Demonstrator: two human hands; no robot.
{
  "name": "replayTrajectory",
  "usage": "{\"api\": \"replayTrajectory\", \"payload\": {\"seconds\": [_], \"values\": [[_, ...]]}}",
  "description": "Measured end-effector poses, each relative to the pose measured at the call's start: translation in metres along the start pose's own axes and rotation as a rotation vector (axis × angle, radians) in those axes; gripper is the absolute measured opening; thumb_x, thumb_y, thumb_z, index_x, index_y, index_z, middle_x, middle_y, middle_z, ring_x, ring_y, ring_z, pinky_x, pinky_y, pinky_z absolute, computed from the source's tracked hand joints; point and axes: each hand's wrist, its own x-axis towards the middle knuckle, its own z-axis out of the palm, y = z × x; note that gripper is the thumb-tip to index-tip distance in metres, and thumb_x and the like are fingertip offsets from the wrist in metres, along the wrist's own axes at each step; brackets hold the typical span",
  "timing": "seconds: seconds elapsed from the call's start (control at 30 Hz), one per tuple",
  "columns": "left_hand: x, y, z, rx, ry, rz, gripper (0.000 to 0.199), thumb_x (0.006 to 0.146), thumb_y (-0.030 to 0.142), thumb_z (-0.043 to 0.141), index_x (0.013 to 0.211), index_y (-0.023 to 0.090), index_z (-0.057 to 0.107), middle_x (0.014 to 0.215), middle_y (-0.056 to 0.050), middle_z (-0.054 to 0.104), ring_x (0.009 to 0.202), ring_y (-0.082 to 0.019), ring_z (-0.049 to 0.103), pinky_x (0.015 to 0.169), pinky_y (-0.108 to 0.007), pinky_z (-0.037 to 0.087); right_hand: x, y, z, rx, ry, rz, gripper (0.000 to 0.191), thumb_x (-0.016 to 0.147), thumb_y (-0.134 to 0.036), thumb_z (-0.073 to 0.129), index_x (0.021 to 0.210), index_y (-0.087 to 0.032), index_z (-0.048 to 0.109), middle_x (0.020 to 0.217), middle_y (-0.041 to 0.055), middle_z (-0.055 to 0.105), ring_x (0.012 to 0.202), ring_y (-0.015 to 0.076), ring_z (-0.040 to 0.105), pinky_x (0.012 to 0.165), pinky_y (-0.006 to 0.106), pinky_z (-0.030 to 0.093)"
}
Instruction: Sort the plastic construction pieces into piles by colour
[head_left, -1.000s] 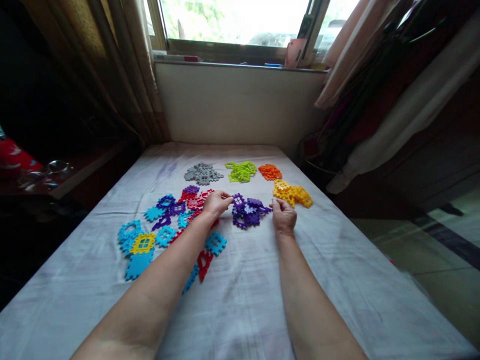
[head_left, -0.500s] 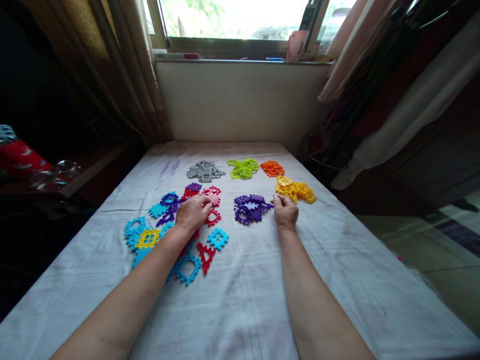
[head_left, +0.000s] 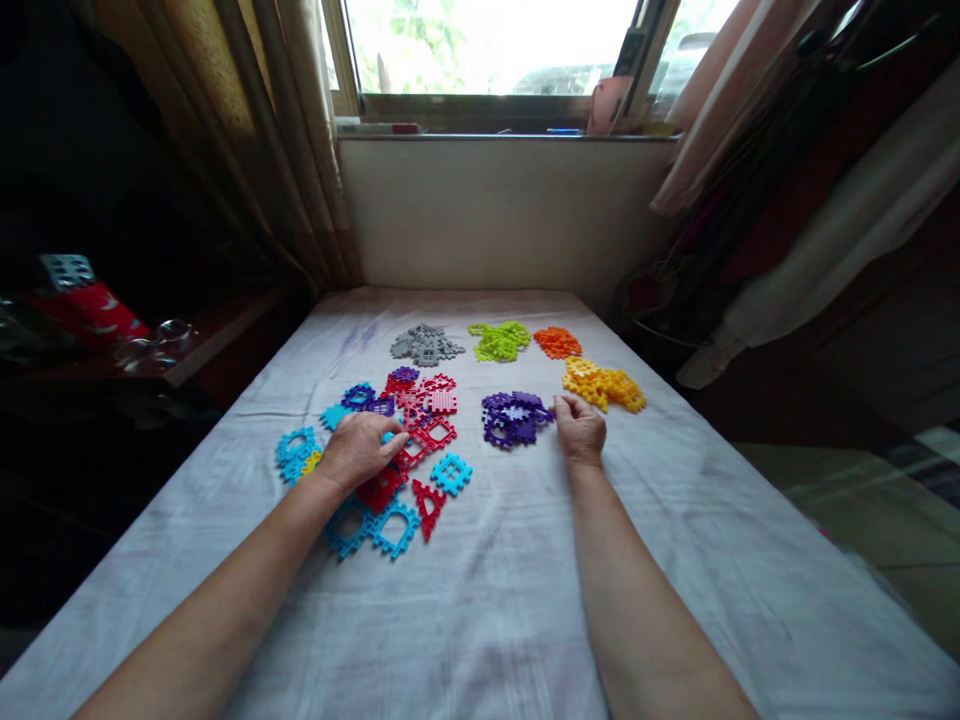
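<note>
Head view shows two bare hands over a pale cloth [head_left: 480, 600]. Taking the purple pile [head_left: 516, 420] as the clock's centre, the left hand [head_left: 358, 450] is at nine o'clock, fingers bent over the mixed pieces [head_left: 382, 490]; I cannot tell if it grasps one. The right hand [head_left: 581, 430] is at three o'clock, fingers curled together just beside the purple pile; whether it pinches a piece, I cannot tell. In my judgement, one should take each piece by its free edge and lift it straight up, because the teeth may catch neighbours. I count five one-colour piles: the purple pile, grey pile [head_left: 426, 346] at ten, green pile [head_left: 502, 342] at twelve, orange pile [head_left: 557, 342] at one, yellow pile [head_left: 602, 385] at two. At eight o'clock lies one clear red triangle [head_left: 428, 528]. Other pieces overlap too much for counting.
</note>
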Motion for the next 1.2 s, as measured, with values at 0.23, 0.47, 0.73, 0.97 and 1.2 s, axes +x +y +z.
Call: {"api": "replayTrajectory", "payload": {"seconds": [0.23, 0.47, 0.73, 0.97, 1.2], "values": [[0.019, 0.021, 0.007, 0.045, -0.03, 0.03, 0.038, 0.09, 0.042, 0.054, 0.121, 0.025, 0.068, 0.136, -0.008, 0.064, 0.128, -0.027, 0.056, 0.106, -0.038, 0.04, 0.001, 0.002, 0.001, 0.009, -0.011, -0.008, 0.038, 0.074, -0.054, 0.056, 0.076, -0.02, 0.073, 0.068, 0.0058, 0.074, 0.071, 0.0239, 0.069, 0.075, 0.035, 0.053], [-0.004, 0.036, -0.003, 0.15, -0.011, 0.098, 0.031, 0.092, 0.044, 0.051, 0.1, 0.026, 0.075, 0.111, -0.008, 0.075, 0.105, -0.027, 0.065, 0.099, -0.042, 0.039, 0.001, 0.003, 0.001, 0.011, -0.004, -0.033, 0.039, 0.074, -0.055, 0.056, 0.076, -0.021, 0.074, 0.067, 0.0054, 0.074, 0.07, 0.024, 0.069, 0.072, 0.034, 0.053], [0.026, 0.035, -0.009, 0.172, -0.048, -0.054, 0.028, 0.088, 0.04, 0.053, 0.096, 0.024, 0.075, 0.094, -0.012, 0.075, 0.095, -0.028, 0.067, 0.089, -0.039, 0.045, 0.001, 0.004, 0.002, -0.003, -0.019, -0.017, 0.038, 0.075, -0.054, 0.056, 0.077, -0.021, 0.074, 0.069, 0.0053, 0.075, 0.071, 0.0233, 0.069, 0.073, 0.033, 0.053], [0.058, 0.027, -0.007, 0.124, -0.17, -0.031, 0.02, 0.066, 0.036, 0.072, 0.085, 0.03, 0.075, 0.101, -0.006, 0.075, 0.105, -0.028, 0.064, 0.088, -0.033, 0.047, 0.004, 0.006, 0.003, 0.005, -0.014, -0.025, 0.037, 0.074, -0.053, 0.056, 0.078, -0.021, 0.074, 0.069, 0.005, 0.075, 0.071, 0.0235, 0.069, 0.073, 0.033, 0.053], [0.062, 0.014, -0.005, 0.001, -0.228, -0.099, 0.023, 0.06, 0.028, 0.067, 0.083, 0.029, 0.072, 0.093, 0.0, 0.076, 0.092, -0.023, 0.067, 0.079, -0.029, 0.048, 0.004, 0.008, 0.003, -0.001, -0.013, -0.046, 0.037, 0.074, -0.054, 0.056, 0.077, -0.021, 0.074, 0.068, 0.0045, 0.075, 0.07, 0.0231, 0.069, 0.071, 0.032, 0.052]]}}
